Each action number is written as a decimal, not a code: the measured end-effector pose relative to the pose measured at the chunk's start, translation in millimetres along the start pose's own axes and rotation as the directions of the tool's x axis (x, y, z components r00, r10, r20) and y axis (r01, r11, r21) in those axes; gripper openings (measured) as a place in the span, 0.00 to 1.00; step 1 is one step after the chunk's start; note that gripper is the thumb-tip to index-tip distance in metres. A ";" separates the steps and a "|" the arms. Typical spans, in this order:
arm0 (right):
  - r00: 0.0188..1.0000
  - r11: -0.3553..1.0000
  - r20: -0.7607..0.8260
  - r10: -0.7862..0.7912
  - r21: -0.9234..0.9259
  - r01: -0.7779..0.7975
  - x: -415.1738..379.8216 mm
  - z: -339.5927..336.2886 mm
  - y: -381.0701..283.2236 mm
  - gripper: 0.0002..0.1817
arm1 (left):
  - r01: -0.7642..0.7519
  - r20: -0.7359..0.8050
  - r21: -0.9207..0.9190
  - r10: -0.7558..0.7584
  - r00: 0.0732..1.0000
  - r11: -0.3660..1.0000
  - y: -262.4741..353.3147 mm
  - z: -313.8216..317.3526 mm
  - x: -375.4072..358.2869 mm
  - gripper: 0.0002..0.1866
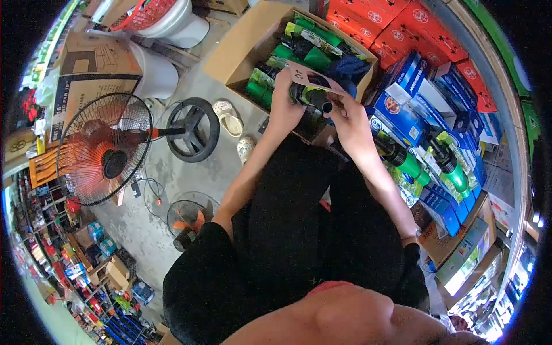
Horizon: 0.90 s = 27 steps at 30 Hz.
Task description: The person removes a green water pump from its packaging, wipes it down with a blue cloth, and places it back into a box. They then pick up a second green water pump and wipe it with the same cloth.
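Observation:
My left hand (pixel 286 107) is closed round one side of a black-and-green tool (pixel 313 96) with a printed card on it. At the tool's round, open black end, the fingers of my right hand (pixel 352 127) are closed on it. The tool's exact kind cannot be made out. Just beyond my hands stands an open cardboard carton (pixel 241 60), holding several similar carded green-and-black tools (pixel 316 57). Two more, a green tool (pixel 409 165) and another green tool (pixel 456 175), lie on blue boxes (pixel 399 106) to my right.
Red boxes (pixel 397 37) are stacked behind the blue ones. On the left stand a black floor fan (pixel 109 158) with a round base (pixel 195 150) and a smaller fan (pixel 187 221). Clogs (pixel 230 119) lie on the concrete floor, and loaded shelves (pixel 63 270) line the far left.

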State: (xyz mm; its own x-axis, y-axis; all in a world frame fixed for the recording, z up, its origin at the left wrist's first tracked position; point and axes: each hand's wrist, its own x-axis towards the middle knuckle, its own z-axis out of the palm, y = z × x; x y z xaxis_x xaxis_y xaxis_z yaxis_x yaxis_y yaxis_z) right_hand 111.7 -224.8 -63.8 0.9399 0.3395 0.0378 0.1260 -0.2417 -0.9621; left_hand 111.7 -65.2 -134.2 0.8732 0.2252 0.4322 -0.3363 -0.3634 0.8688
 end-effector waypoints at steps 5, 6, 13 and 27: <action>0.993 0.987 0.051 0.108 0.111 -0.113 -2.6 -2.1 -5.4 0.13 | -0.063 -0.013 0.091 0.064 0.998 0.994 4.5 -0.9 1.4 0.30; 0.988 0.967 0.066 0.141 0.205 -0.151 -1.4 -1.6 -8.7 0.13 | -0.047 -0.024 0.106 0.050 0.998 0.993 4.3 -1.4 2.3 0.30; 0.939 0.779 0.202 0.280 0.524 -0.345 -1.2 1.6 -11.2 0.12 | -0.005 -0.074 0.201 0.020 0.997 0.980 4.9 -2.6 3.0 0.30; 0.924 0.723 0.199 0.328 0.577 -0.381 -0.8 3.8 -20.1 0.08 | -0.027 -0.037 0.254 0.037 0.999 0.967 29.1 -5.4 7.9 0.32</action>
State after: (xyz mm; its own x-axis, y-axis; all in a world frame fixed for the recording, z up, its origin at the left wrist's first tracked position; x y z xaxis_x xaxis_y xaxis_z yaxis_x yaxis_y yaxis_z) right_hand 107.2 -216.8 -45.5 0.8462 0.4149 -0.3343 -0.4499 0.2203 -0.8655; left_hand 106.9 -69.0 -104.2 0.8464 0.2446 0.4730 -0.2591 -0.5868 0.7671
